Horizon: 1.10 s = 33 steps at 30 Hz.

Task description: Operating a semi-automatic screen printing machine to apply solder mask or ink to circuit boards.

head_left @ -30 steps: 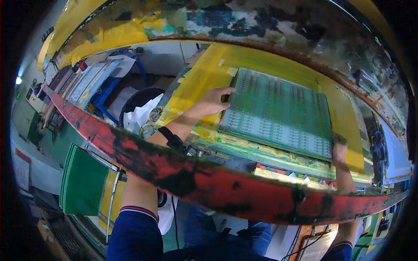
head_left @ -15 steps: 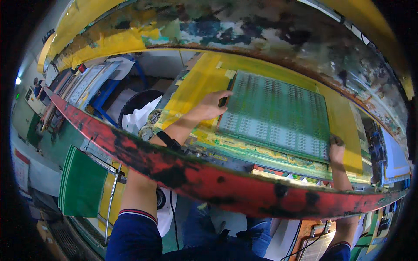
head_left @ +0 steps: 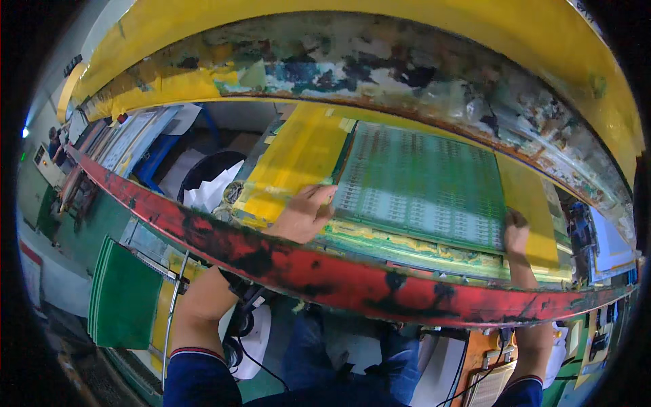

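A large green circuit panel (head_left: 424,183) lies flat on a yellow work bed (head_left: 298,159) inside a machine. My left hand (head_left: 305,211) rests at the panel's near left corner, fingers on its edge. My right hand (head_left: 515,230) presses on the panel's near right corner. Both forearms reach in under a red, paint-worn bar (head_left: 325,271) that crosses in front of me and hides my wrists.
A yellow, scuffed upper frame (head_left: 380,61) arches above the bed. A stack of green panels (head_left: 122,298) stands in a rack at lower left. A bin with crumpled white paper (head_left: 210,186) sits left of the bed. Papers lie at far right (head_left: 610,244).
My left hand has slid down along the panel's left edge toward the near corner. My right hand stays at the near right corner. The view has shifted slightly.
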{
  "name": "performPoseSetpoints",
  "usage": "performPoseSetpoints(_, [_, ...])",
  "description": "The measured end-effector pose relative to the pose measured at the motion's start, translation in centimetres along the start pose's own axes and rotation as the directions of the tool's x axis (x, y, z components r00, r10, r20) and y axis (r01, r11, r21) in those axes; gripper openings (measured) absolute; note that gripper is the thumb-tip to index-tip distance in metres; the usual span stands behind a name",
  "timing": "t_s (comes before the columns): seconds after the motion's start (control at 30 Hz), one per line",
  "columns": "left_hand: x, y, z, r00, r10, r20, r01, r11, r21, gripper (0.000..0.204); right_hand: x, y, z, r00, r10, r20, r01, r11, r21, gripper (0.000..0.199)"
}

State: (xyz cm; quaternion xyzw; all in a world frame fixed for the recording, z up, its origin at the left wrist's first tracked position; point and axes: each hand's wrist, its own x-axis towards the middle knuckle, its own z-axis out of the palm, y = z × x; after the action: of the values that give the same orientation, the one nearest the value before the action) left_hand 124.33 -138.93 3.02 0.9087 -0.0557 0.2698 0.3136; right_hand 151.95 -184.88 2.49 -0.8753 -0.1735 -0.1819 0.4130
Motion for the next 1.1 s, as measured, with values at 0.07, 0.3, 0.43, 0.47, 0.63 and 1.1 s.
performPoseSetpoints(0.07, [0.5, 0.4, 0.4, 0.999, 0.031, 0.011, -0.032, 0.998, 0.047, 0.040, 1.1, 2.0, -0.7, 0.996, 0.061, 0.063, -0.055, 0.995, -0.085, 0.023])
performPoseSetpoints(0.3, [0.0, 0.3, 0.3, 0.997, 0.070, 0.033, -0.073, 0.989, 0.125, 0.039, 1.1, 1.7, 0.4, 0.999, 0.000, 0.048, 0.008, 0.986, -0.168, 0.026])
performPoseSetpoints(0.43, [0.2, 0.8, 1.0, 0.993, 0.114, 0.014, -0.114, 0.985, 0.128, 0.041, 1.0, 3.5, -1.3, 0.980, 0.105, 0.168, -0.056, 0.960, -0.275, 0.026])
performPoseSetpoints(0.47, [0.2, 0.7, 1.3, 0.993, 0.116, -0.008, -0.113, 0.977, 0.179, 0.041, 0.6, 3.4, -1.5, 0.993, -0.073, 0.090, 0.101, 0.925, -0.367, 0.027])
performPoseSetpoints(0.63, [-2.3, -1.4, 1.7, 0.973, 0.188, -0.137, -0.154, 0.962, 0.226, 0.038, -4.5, -3.4, -3.8, 0.891, -0.454, 0.002, 0.427, 0.837, -0.342, 0.042])
performPoseSetpoints(1.1, [-16.7, 15.2, 6.2, 0.748, -0.019, 0.663, 0.267, 0.924, -0.274, 0.023, -48.4, 11.3, -18.6, 0.943, 0.152, 0.297, 0.057, 0.804, -0.592, 0.031])
